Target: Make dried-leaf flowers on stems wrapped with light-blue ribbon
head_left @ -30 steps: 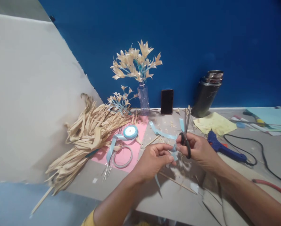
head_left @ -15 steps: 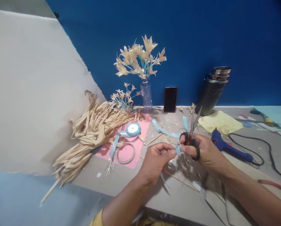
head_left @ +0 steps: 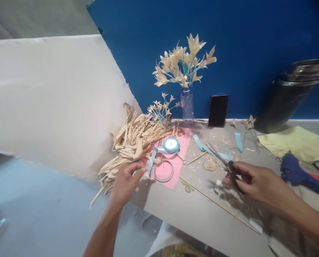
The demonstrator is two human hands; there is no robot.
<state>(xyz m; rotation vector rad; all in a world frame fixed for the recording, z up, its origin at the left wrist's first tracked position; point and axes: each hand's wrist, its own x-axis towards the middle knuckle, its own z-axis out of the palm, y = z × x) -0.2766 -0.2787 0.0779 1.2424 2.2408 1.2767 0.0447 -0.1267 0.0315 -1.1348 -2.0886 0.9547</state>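
My left hand [head_left: 128, 182] is at the left edge of the pink paper, thumb and fingers closed at the loose end of a light blue ribbon [head_left: 152, 160]. That ribbon runs from a ribbon spool [head_left: 171, 145] lying on the paper. Just below the spool is a pale ring-shaped roll [head_left: 164, 171]. In my right hand [head_left: 256, 178] are black-handled scissors [head_left: 233, 171], held low over the table. Their blades point up and left, nearly together, toward a cut length of blue ribbon [head_left: 201, 144].
Dried husk strips [head_left: 130, 142] are heaped at the left. Behind stand a clear bottle [head_left: 187, 107] of husk flowers [head_left: 185, 64], a phone [head_left: 218, 110] and a dark flask [head_left: 285, 96]. A blue glue gun [head_left: 295, 171] and yellow paper [head_left: 295, 142] lie right. A thin stick [head_left: 221, 205] crosses the front.
My hands have moved apart. The left went from the small blue piece at the scissors to the spool's ribbon; the right keeps the scissors, now lowered. The view has swung left.
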